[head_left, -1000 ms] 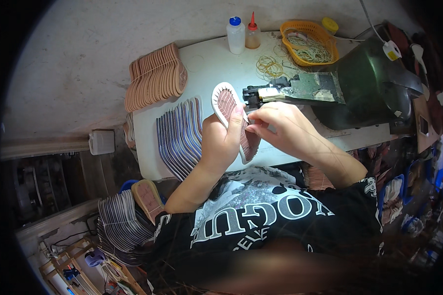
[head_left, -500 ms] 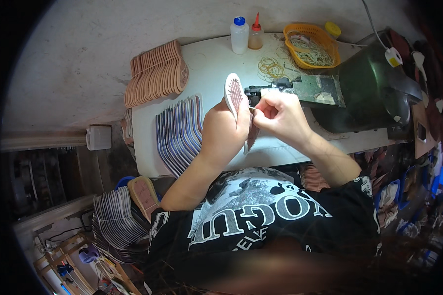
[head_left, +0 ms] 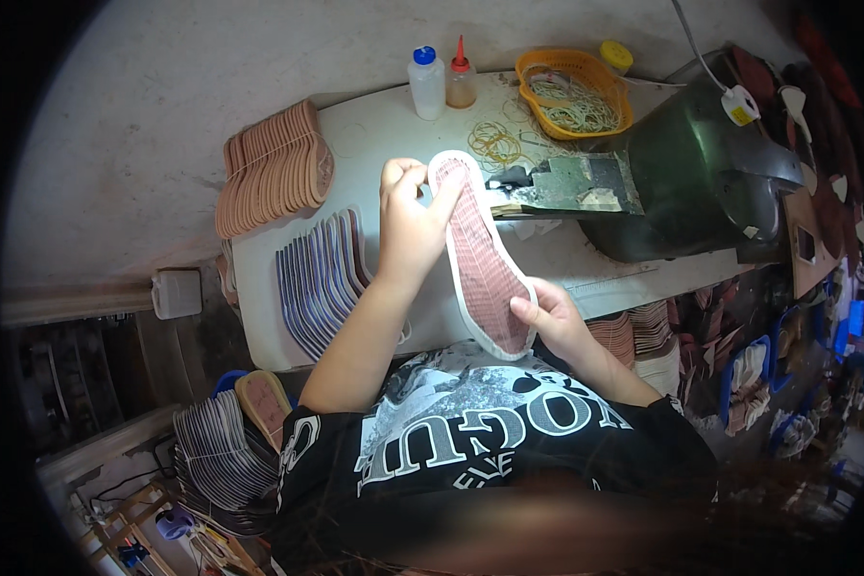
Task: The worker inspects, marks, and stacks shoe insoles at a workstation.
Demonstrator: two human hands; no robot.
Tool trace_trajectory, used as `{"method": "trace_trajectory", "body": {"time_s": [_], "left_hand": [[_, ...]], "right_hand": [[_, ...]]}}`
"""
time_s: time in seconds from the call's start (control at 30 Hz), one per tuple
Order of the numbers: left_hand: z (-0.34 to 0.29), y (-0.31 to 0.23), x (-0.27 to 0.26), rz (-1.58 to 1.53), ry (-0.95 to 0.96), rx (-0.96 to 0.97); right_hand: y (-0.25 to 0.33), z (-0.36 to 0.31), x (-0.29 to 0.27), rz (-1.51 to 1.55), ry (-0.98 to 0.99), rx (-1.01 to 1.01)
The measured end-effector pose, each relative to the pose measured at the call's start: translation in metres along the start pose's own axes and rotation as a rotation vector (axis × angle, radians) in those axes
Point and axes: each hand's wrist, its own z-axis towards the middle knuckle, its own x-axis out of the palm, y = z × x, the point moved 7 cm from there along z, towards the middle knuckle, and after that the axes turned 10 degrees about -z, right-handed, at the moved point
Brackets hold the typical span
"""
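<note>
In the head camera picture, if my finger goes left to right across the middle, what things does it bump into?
White container → stack of striped soles → left hand → pink sole → right hand → brown board.

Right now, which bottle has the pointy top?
The right bottle: its red top rises to a tall point, while the left bottle has a low blue cap.

Noted: dusty-pink insole [head_left: 490, 274], faintly cross-lined, rimmed white; tan sole stack [head_left: 271, 173]; blue-and-white striped sole stack [head_left: 319, 288]; orange basket [head_left: 562, 60]; dark green machine [head_left: 677, 154]; pale whitish tabletop [head_left: 379, 134].
</note>
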Motion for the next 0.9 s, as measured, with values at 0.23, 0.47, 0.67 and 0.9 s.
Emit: {"method": "trace_trajectory", "body": {"time_s": [0.23, 0.47, 0.67, 0.9], "left_hand": [[0.025, 0.030, 0.035, 0.108, 0.098, 0.040], [0.070, 0.060, 0.030, 0.109, 0.160, -0.152], [0.023, 0.064, -0.046, 0.005, 0.065, -0.116], [-0.093, 0.103, -0.149, 0.737, -0.135, -0.103]], "right_hand": [[0.009, 0.000, -0.020, -0.003, -0.311, -0.023], [0.016, 0.048, -0.031, 0.160, -0.284, -0.006], [0.006, 0.044, 0.026, -0.157, -0.075, -0.007], [-0.071, 0.091, 0.027, -1.619, 0.233, 0.418]]}}
